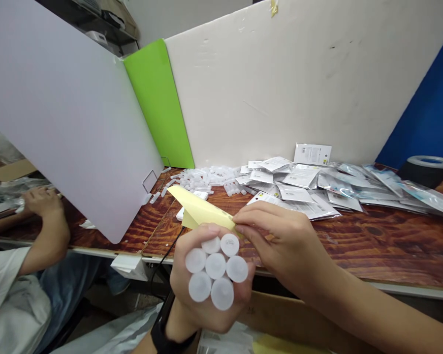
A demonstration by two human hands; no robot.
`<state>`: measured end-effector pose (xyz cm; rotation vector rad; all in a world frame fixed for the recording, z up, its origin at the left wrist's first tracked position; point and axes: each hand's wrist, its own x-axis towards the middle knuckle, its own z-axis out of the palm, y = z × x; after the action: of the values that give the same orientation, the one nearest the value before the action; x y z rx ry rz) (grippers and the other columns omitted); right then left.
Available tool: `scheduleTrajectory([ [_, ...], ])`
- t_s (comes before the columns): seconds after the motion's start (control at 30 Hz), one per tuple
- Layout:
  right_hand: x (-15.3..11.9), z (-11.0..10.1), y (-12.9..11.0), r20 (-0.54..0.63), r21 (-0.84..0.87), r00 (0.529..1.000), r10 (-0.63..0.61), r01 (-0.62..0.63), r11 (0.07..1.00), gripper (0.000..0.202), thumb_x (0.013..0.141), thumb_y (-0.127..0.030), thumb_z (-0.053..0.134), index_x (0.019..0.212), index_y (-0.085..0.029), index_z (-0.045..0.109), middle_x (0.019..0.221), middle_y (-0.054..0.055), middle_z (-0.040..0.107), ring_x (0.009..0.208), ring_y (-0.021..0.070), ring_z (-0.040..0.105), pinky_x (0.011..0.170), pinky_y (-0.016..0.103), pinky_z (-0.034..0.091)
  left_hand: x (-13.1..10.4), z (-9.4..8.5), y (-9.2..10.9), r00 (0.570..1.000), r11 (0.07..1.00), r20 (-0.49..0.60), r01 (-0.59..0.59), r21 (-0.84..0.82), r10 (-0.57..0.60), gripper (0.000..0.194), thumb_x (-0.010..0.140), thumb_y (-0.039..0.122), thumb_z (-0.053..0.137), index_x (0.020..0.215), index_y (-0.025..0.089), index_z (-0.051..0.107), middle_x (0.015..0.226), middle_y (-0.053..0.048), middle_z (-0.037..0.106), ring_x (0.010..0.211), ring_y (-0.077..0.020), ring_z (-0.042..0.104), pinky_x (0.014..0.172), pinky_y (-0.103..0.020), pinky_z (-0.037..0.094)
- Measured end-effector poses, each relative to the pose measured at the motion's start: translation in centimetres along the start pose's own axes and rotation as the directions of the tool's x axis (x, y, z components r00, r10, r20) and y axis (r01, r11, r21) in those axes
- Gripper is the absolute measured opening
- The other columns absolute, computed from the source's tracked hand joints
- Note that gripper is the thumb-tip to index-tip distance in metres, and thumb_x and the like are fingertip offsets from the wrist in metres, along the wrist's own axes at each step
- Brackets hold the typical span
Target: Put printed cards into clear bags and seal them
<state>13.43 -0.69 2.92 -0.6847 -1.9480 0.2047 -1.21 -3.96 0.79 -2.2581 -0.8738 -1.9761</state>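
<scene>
My left hand (210, 314) is wrapped round a bundle of several white translucent tubes (215, 266), their round ends facing me. Just beyond the bundle, my right hand (280, 236) pinches the near right end of a yellow paper sheet (199, 209) between thumb and forefinger. The paper is folded or curled and slants up to the left. Part of it is hidden behind my left hand. A white device (180, 214) with a dark cable lies partly under the paper on the wooden table (384, 246).
Small white tubes (221, 176) lie scattered along the back panel. Flat packets (302, 177) are heaped to their right, near a dark container (426, 171). A divider (77, 113) stands at left, with another person's hand (44, 200) beyond. Below the table edge is a cardboard box (276, 314).
</scene>
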Motion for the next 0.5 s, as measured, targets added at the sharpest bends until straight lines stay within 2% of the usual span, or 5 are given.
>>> scheduleTrajectory([
  [0.17, 0.0, -0.2, 0.2, 0.017, -0.04, 0.998, -0.061, 0.062, 0.997, 0.023, 0.083, -0.002, 0.049, 0.074, -0.015, 0.065, 0.079, 0.006, 0.066, 0.07, 0.0152, 0.059, 0.063, 0.027, 0.048, -0.2, 0.0, -0.1, 0.999, 0.999, -0.026, 0.042, 0.033, -0.041, 0.059, 0.063, 0.01, 0.07, 0.115, 0.016, 0.044, 0.089, -0.006, 0.063, 0.073, -0.02, 0.064, 0.067, -0.036, 0.054],
  [0.3, 0.2, -0.5, 0.2, 0.113, -0.031, 0.993, -0.035, 0.039, 0.999, 0.018, 0.084, -0.004, 0.048, 0.077, -0.013, 0.062, 0.08, 0.008, 0.062, 0.074, 0.0175, 0.056, 0.065, 0.03, 0.046, -0.2, 0.1, -0.2, 0.997, 0.996, -0.031, 0.071, 0.056, -0.069, 0.058, 0.062, 0.01, 0.073, 0.113, 0.015, 0.044, 0.087, -0.004, 0.063, 0.072, -0.0172, 0.065, 0.067, -0.031, 0.056],
  [0.4, 0.4, -0.9, 0.0, 0.16, 0.048, 0.987, 0.027, -0.035, 0.998, 0.015, 0.085, -0.005, 0.049, 0.078, -0.014, 0.059, 0.083, 0.007, 0.06, 0.077, 0.0164, 0.055, 0.068, 0.029, 0.046, -0.1, 0.2, -0.4, 0.993, 0.989, -0.081, 0.096, 0.115, -0.087, 0.056, 0.062, 0.013, 0.075, 0.11, 0.016, 0.046, 0.086, -0.002, 0.064, 0.07, -0.0149, 0.066, 0.065, -0.026, 0.056],
  [0.5, 0.7, -1.9, -0.3, 0.162, 0.167, 0.971, 0.176, -0.203, 0.965, 0.013, 0.085, -0.008, 0.053, 0.076, -0.017, 0.057, 0.081, 0.002, 0.06, 0.077, 0.0138, 0.057, 0.07, 0.026, 0.046, -0.2, 0.3, -0.7, 0.988, 0.978, -0.117, 0.122, 0.167, -0.103, 0.055, 0.062, 0.016, 0.076, 0.109, 0.017, 0.047, 0.084, 0.0, 0.064, 0.067, -0.0142, 0.066, 0.063, -0.025, 0.056],
])
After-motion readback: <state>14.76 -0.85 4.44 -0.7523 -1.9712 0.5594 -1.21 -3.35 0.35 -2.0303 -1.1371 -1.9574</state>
